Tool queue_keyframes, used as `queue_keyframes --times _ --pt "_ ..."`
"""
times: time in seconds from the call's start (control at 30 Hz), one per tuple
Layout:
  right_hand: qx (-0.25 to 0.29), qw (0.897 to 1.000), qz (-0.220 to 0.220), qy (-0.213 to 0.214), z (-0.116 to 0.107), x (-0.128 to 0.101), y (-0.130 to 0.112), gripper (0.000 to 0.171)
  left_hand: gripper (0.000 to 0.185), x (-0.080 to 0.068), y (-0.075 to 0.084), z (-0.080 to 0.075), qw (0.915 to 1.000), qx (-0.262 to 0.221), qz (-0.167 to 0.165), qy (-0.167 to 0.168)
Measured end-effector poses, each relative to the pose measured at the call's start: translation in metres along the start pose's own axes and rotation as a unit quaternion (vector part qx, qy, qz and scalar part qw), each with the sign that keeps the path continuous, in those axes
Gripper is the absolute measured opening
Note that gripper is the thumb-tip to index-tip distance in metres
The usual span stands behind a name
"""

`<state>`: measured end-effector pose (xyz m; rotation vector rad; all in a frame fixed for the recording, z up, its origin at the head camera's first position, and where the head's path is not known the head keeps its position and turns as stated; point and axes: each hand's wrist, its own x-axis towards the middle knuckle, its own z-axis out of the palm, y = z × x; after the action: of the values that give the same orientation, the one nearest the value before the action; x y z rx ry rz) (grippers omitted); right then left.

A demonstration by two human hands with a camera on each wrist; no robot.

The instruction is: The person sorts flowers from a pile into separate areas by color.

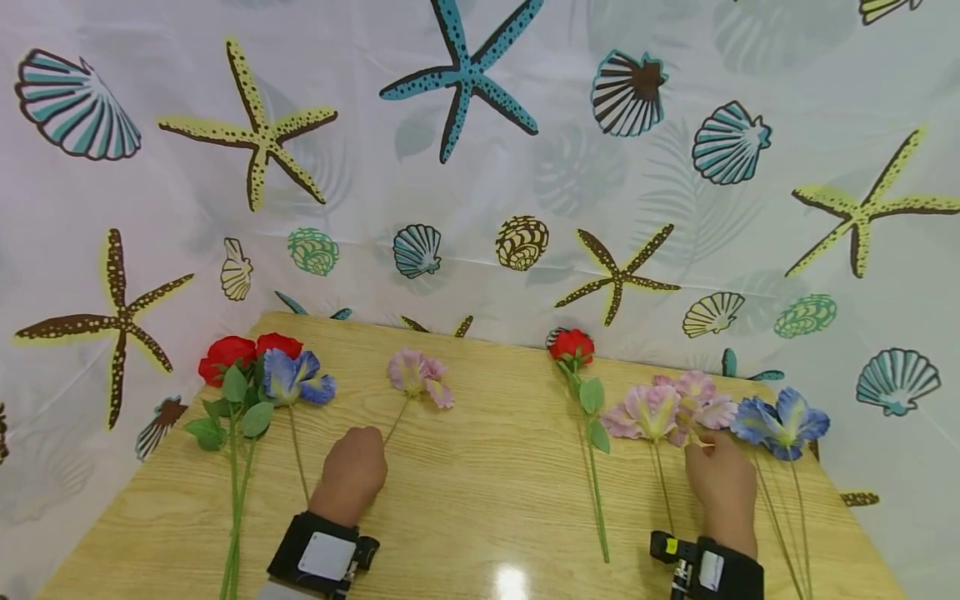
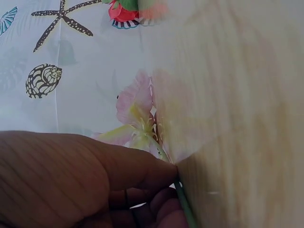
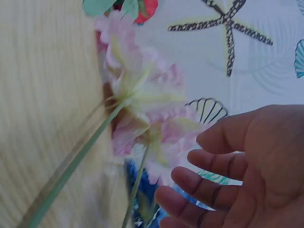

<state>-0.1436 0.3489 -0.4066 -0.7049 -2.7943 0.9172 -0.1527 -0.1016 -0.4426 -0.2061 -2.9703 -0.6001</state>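
Observation:
On the wooden table lie artificial flowers. My left hand pinches the thin green stem of a single pink flower whose bloom lies just past my fingertips. My right hand hovers with relaxed, slightly curved fingers beside a pair of pink flowers; their blooms and stems are close to the fingers, and nothing is held.
At the far left lie two red roses and a blue flower. A single red rose lies in the middle, a blue flower at the far right. A shell-and-starfish sheet hangs behind the table.

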Motion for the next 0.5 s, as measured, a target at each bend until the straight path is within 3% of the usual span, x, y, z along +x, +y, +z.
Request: queue_keyframes --times 0.17,0.33,0.5 --pt "0.041 0.999 -0.012 0.019 0.006 -0.007 -0.017 0.051 0.021 -0.001 -0.001 0.003 0.9998 -0.005 -0.003 0.02" --pt "0.047 0.998 -0.02 0.038 0.008 -0.01 -0.023 0.048 0.018 0.0 -0.002 0.002 0.9996 -0.007 -0.002 0.027" --pt "0.064 0.996 -0.02 0.051 0.011 -0.01 -0.027 0.047 0.026 0.003 -0.004 0.001 0.9979 -0.063 0.011 -0.013"
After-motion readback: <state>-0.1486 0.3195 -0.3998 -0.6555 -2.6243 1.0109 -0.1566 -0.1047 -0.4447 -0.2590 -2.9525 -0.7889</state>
